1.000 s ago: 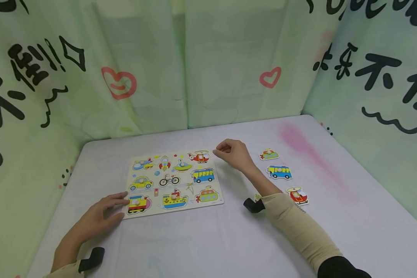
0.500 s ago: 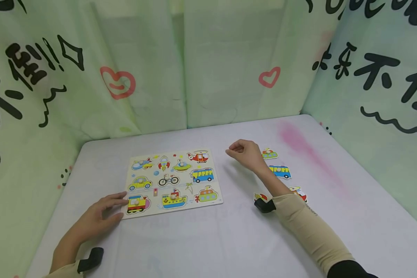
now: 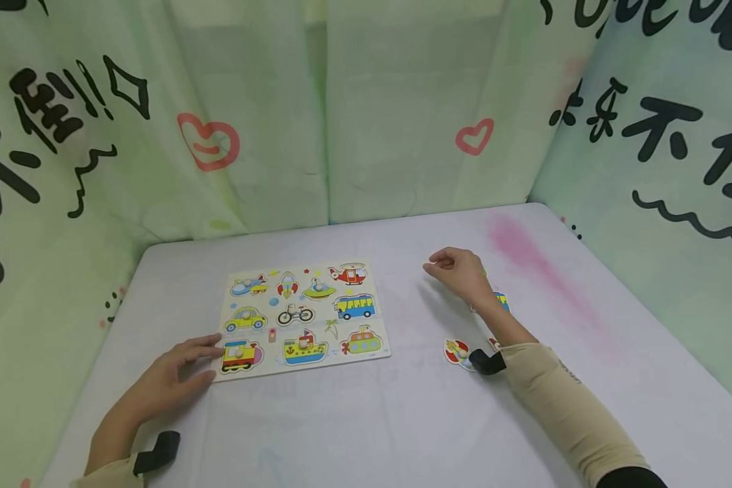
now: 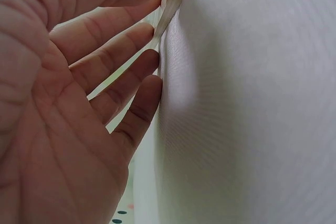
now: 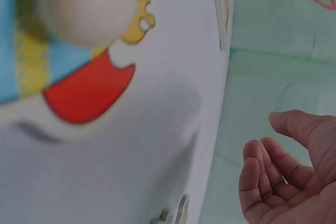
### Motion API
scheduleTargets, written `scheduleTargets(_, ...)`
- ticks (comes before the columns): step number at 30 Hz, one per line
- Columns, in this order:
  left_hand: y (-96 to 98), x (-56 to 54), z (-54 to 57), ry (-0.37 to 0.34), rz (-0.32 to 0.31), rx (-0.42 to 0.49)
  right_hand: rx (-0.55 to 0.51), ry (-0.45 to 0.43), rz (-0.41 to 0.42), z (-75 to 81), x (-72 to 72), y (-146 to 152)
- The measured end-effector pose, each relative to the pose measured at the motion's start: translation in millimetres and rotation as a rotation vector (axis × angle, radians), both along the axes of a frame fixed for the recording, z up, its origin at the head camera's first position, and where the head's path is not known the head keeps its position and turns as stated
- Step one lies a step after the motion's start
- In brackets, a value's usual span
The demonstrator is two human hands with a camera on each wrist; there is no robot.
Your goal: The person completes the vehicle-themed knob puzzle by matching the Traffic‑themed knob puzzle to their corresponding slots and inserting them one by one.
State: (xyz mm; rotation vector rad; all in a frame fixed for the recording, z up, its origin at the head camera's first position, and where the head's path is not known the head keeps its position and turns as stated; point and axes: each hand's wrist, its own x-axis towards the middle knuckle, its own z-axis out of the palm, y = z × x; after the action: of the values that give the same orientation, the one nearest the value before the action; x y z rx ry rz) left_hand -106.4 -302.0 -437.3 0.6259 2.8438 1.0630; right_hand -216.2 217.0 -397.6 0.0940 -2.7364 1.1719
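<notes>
A pale puzzle board point(image 3: 273, 359) with colourful vehicle pictures lies on the white table; wooden knobs show on some of them. My left hand point(image 3: 173, 379) rests its fingertips against the board's left edge, thumb near the lower corner; the left wrist view shows the fingers point(image 4: 118, 56) mostly straight beside the board edge point(image 4: 172, 9). Off to the board's right, my right hand point(image 3: 460, 274) hovers with loosely bent fingers and holds nothing visible. Beneath its wrist lies a knobbed rocket piece point(image 3: 455, 352), seen large in the right wrist view. The right forearm partly hides a bus piece point(image 3: 502, 301).
A red sliver of another piece point(image 3: 494, 343) shows beside the right sleeve. Black wrist mounts point(image 3: 486, 362) sit on both forearms. Green curtains point(image 3: 378, 135) with hearts and lettering enclose the table point(image 3: 317, 434), whose surface has a pink stain point(image 3: 537, 257).
My right hand has moved right, away from the board's upper right corner and over the loose pieces, now covering most of them. The rocket piece has come into view. My left hand stays put.
</notes>
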Motion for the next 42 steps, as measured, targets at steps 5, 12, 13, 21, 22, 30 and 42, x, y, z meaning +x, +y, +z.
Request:
scheduleTargets(5, 0.5, -0.7, 2.0, -0.030, 0.015, -0.033, 0.068, 0.000, -0.013, -0.5, 0.9, 15)
scheduleTargets(12, -0.3, 0.0, 2.7, -0.028, 0.015, -0.029, 0.120, -0.044, -0.031, 1.0, 2.7, 33)
scheduleTargets(13, -0.5, -0.2, 2.7, -0.028, 0.013, -0.026, 0.124, -0.052, -0.034, 1.1, 3.2, 35)
scheduleTargets(21, -0.8, -0.8, 2.7, -0.017, -0.002, 0.007, 0.154, -0.092, -0.065, -1.5, 4.3, 53)
scheduleTargets(22, -0.7, -0.8, 2.8, -0.020, 0.000, 0.004, 0.156, -0.093, -0.066, -1.8, 4.2, 55)
scheduleTargets(30, 1.1, 0.5, 3.7, -0.049, 0.021, -0.025, 0.189, -0.118, -0.083, -4.6, -0.1, 65)
scheduleTargets(42, 1.0, 0.4, 4.2, -0.053, 0.024, -0.020, 0.252, -0.157, -0.058, -7.0, -15.9, 77)
